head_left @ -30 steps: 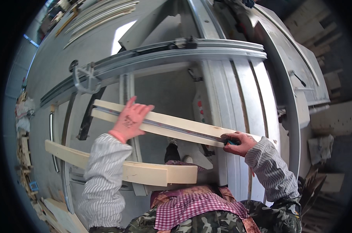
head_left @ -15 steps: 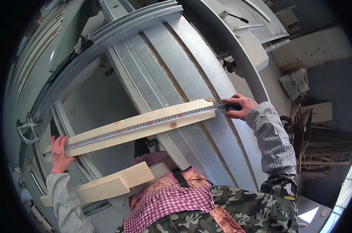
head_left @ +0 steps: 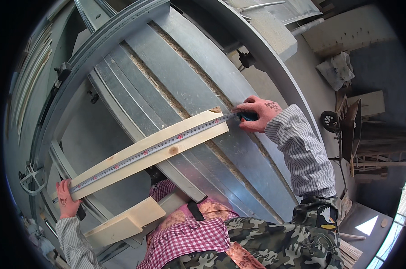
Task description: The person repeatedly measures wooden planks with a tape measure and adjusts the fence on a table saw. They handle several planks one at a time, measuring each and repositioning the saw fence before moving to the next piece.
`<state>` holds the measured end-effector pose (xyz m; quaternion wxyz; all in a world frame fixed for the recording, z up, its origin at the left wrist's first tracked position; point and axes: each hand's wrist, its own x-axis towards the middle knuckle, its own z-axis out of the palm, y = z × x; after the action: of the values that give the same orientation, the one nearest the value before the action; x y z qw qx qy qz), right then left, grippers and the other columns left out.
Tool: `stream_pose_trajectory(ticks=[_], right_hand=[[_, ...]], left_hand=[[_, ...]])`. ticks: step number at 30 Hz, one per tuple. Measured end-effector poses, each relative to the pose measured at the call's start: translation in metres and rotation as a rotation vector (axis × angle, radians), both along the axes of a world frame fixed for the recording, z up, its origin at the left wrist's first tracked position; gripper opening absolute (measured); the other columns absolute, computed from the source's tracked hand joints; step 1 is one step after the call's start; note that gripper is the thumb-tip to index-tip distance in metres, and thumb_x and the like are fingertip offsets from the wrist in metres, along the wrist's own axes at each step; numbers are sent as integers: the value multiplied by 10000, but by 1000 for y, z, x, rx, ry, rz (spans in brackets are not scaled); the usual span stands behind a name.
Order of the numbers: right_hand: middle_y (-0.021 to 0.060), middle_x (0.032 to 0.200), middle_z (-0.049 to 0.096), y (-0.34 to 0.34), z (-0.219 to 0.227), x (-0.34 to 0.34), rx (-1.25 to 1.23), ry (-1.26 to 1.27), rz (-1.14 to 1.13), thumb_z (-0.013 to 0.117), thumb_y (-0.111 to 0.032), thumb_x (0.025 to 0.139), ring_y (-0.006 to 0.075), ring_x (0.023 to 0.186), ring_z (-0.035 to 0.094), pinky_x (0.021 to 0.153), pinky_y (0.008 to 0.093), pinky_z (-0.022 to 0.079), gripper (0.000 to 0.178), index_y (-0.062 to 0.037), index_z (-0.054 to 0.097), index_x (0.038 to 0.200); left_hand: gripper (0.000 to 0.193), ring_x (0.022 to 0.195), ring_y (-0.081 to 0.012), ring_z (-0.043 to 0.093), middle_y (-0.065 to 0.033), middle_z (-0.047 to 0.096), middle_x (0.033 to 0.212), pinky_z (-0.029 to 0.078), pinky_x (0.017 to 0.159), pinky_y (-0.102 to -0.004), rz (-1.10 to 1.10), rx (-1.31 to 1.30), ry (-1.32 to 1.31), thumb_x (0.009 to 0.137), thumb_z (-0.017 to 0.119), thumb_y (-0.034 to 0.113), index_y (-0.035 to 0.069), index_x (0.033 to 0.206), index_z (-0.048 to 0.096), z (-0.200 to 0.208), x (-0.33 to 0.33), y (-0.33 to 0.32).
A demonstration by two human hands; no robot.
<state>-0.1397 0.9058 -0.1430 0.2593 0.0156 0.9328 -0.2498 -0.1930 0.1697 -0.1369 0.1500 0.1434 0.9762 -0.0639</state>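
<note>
A long pale wooden board lies aslant over the metal machine table, with a dark knot and a chipped far corner at its right end. Along its face runs a stretched tape measure blade. My left hand, in a pink glove, closes around the board's left end, fingers over the blade. Just past the right end, my right hand, gloved alike, grips the dark blue-green tape measure case. Part of the case is hidden by the fingers.
Two short pale boards rest one over the other near my left forearm. The slotted metal table spreads beneath the long board, with an open gap at its left. A curved-looking rail crosses the far side. A wheelbarrow stands at right.
The whole view has shifted, so the board, table and both hands appear farther left and more tilted. Both hands keep their grips, and the blade still lies along the board.
</note>
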Motion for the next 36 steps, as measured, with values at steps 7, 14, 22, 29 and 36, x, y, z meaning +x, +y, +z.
stream_pose_trajectory(ticks=[7, 14, 22, 29, 36], right_hand=[[121, 1219, 591, 0, 2, 1, -3, 39, 27, 755, -397, 769, 302, 1082, 640, 961, 386, 509, 530, -217, 654, 1257], [92, 1155, 616, -3, -2, 6, 44, 127, 12, 750, -388, 753, 286, 1024, 659, 906, 376, 530, 497, -224, 668, 1214], [89, 1124, 617, -5, -7, 12, 89, 213, 41, 736, -371, 751, 284, 987, 661, 857, 380, 543, 484, -214, 660, 1203], [91, 1131, 607, -9, -8, 17, 135, 231, 30, 724, -406, 773, 279, 1017, 640, 817, 411, 541, 474, -248, 649, 1214], [81, 1133, 618, -14, -5, 19, 170, 276, 34, 764, -317, 747, 268, 1022, 646, 836, 384, 553, 463, -194, 669, 1183]], left_hand=[[935, 1312, -429, 368, -174, 448, 1343, 227, 1199, -505, -14, -52, 76, 511, 792, -17, 53, 1360, 407, -10, 6, -10], [882, 1294, -412, 397, -180, 455, 1338, 232, 1192, -503, -30, -66, 84, 549, 786, 2, 40, 1347, 412, -11, 5, -12], [863, 1266, -387, 430, -175, 481, 1307, 232, 1192, -492, -10, -85, 78, 547, 801, 15, 29, 1320, 417, -11, 4, -11], [1006, 1337, -374, 382, -177, 436, 1397, 218, 1198, -489, 31, -138, 74, 532, 807, 20, 39, 1427, 349, -7, 9, -3], [1067, 1422, -366, 293, -180, 384, 1476, 138, 1215, -511, -68, 24, 77, 590, 810, 315, 42, 1488, 303, 17, 17, 88]])
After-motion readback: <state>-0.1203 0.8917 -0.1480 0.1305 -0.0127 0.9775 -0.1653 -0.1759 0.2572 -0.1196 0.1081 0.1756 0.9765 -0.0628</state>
